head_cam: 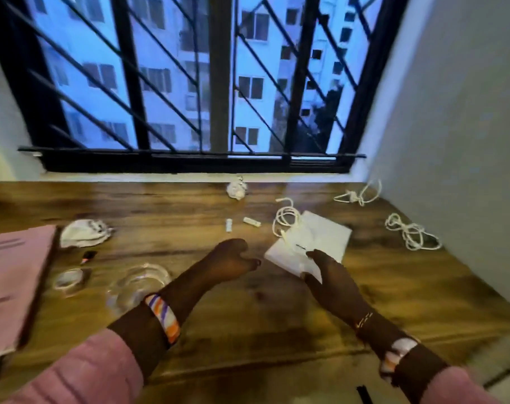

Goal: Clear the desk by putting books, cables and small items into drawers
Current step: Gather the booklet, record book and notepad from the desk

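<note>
My right hand (pixel 328 275) gripped white booklet (pixel 309 243) at centre frame; left hand (pixel 233 259) hovered, fingers loose. Risk: cable (pixel 285 220) lying on booklet could slide off when lifted.

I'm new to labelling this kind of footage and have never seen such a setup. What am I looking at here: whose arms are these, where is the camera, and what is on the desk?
There is no machine: one wide-angle camera sits on a person's head, looking forward and down at their own arms. The right hand grips the near corner of a flat white box on the wooden desk; a coiled white cable lies partly on that box. The left hand hovers beside it, holding nothing. Two more white cables lie to the right and by the wall. Also there: two small white tubes, crumpled paper, a white face mask, a tape roll, a glass dish and a pink book at the left. The picture is blurred.
</note>
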Available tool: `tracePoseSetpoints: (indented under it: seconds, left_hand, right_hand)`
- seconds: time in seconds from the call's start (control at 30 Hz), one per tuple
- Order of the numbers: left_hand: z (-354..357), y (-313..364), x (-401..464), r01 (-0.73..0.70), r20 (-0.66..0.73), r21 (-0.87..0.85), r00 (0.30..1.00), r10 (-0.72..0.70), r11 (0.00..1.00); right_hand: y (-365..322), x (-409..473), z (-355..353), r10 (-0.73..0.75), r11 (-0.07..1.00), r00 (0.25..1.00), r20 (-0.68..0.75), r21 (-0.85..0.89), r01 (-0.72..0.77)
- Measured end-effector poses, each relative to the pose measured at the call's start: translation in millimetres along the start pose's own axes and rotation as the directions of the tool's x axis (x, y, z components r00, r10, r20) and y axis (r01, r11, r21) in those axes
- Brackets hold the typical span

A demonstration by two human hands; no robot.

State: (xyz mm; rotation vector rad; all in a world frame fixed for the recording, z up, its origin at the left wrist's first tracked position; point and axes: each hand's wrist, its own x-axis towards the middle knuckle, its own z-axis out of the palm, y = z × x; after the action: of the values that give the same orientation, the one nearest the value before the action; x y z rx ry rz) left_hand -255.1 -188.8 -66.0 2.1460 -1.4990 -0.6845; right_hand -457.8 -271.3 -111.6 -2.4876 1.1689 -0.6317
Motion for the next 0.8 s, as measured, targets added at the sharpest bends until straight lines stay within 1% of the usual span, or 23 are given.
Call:
tracePoseSetpoints:
  seconds: [0.07, 0.13, 0.2, 0.27, 0.3, 0.33, 0.37, 0.4, 0.43, 0.47, 0.5, 0.53, 0.57, 0.63, 0.67, 0.7, 0.73, 0.77, 0.8]
  left_hand:
    - [24.2, 16.2, 17.8, -0.034, 0.019, -0.020, 0.999, 0.034, 0.999]
    - [45.3, 25.7, 36.2, -0.015, 0.023, -0.032, 1.000, 0.015, 0.999]
    - [60.5, 30.0, 51.0, 0.021, 0.002, 0.026, 1.000, -0.021, 0.999]
    - [71.4, 36.0, 64.2, 0.045, -0.050, 0.235, 0.998, -0.034, 0.971]
    - [74.3, 38.6, 70.2, 0.064, -0.074, 0.309, 0.996, -0.043, 0.949]
    - [76.6, 41.4, 75.7, 0.090, -0.090, 0.320, 0.994, -0.064, 0.943]
    - [77.9, 42.8, 80.5, 0.123, -0.090, 0.281, 0.991, -0.101, 0.952]
    - [78.7, 44.8, 84.8, 0.161, -0.076, 0.177, 0.986, -0.149, 0.971]
    - [78.9, 47.4, 88.1, 0.208, -0.052, 0.022, 0.977, -0.207, 0.978]
    - [78.7, 50.3, 90.2, 0.255, -0.018, -0.168, 0.965, -0.261, 0.952]
    - [78.6, 53.1, 90.8, 0.293, 0.029, -0.364, 0.952, -0.304, 0.884]
    - [77.6, 56.1, 89.2, 0.340, 0.103, -0.526, 0.935, -0.338, 0.779]
    - [76.2, 59.4, 85.9, 0.401, 0.204, -0.638, 0.911, -0.358, 0.658]
    - [74.3, 65.3, 77.1, 0.499, 0.369, -0.749, 0.861, -0.350, 0.436]
    - [73.6, 67.4, 72.2, 0.522, 0.421, -0.773, 0.847, -0.325, 0.359]
    - [72.9, 68.2, 67.3, 0.532, 0.452, -0.791, 0.841, -0.297, 0.303]
    - [70.8, 68.3, 61.7, 0.534, 0.471, -0.805, 0.840, -0.270, 0.257]
    - [68.1, 67.3, 55.9, 0.531, 0.482, -0.818, 0.843, -0.241, 0.221]
    - [64.5, 64.9, 49.5, 0.529, 0.493, -0.828, 0.845, -0.209, 0.184]
  right_hand:
    - [30.9, -7.5, 1.0, 0.020, 0.993, 0.999, 0.025, -0.114, -0.017]
    - [53.6, -13.4, 7.0, -0.008, 0.977, 0.996, 0.094, -0.209, 0.028]
    - [64.6, -15.3, 13.3, -0.026, 0.982, 0.996, 0.082, -0.184, 0.040]
    - [70.8, -13.2, 16.5, -0.007, 0.992, 0.999, 0.050, -0.126, 0.013]
    - [72.6, -11.7, 17.5, 0.004, 0.995, 0.999, 0.036, -0.095, 0.000]
    - [74.0, -10.9, 18.4, 0.019, 0.998, 1.000, 0.019, -0.059, -0.018]
    - [73.4, -10.3, 18.6, 0.041, 0.999, 0.999, 0.000, -0.012, -0.041]
    - [73.2, -10.8, 18.4, 0.071, 0.996, 0.997, -0.020, 0.047, -0.070]
    - [73.1, -11.6, 17.9, 0.111, 0.987, 0.993, -0.036, 0.119, -0.106]
    - [72.3, -12.4, 16.4, 0.153, 0.970, 0.987, -0.043, 0.196, -0.142]
    - [70.6, -13.3, 14.0, 0.191, 0.946, 0.981, -0.039, 0.274, -0.174]
    - [68.5, -13.9, 12.1, 0.218, 0.919, 0.975, -0.042, 0.346, -0.191]
    - [66.7, -15.0, 10.0, 0.242, 0.893, 0.967, -0.072, 0.405, -0.194]
    - [65.3, -16.5, 5.1, 0.303, 0.855, 0.938, -0.168, 0.483, -0.190]
    - [66.3, -16.9, 3.3, 0.336, 0.835, 0.918, -0.212, 0.517, -0.186]
    - [67.6, -16.9, 1.7, 0.379, 0.807, 0.894, -0.240, 0.558, -0.192]
    - [68.3, -16.1, 0.5, 0.436, 0.747, 0.864, -0.251, 0.636, -0.192]
    - [68.2, -14.5, -1.9, 0.513, 0.632, 0.826, -0.232, 0.754, -0.181]
    - [68.1, -12.4, -4.4, 0.596, 0.432, 0.787, -0.159, 0.890, -0.147]
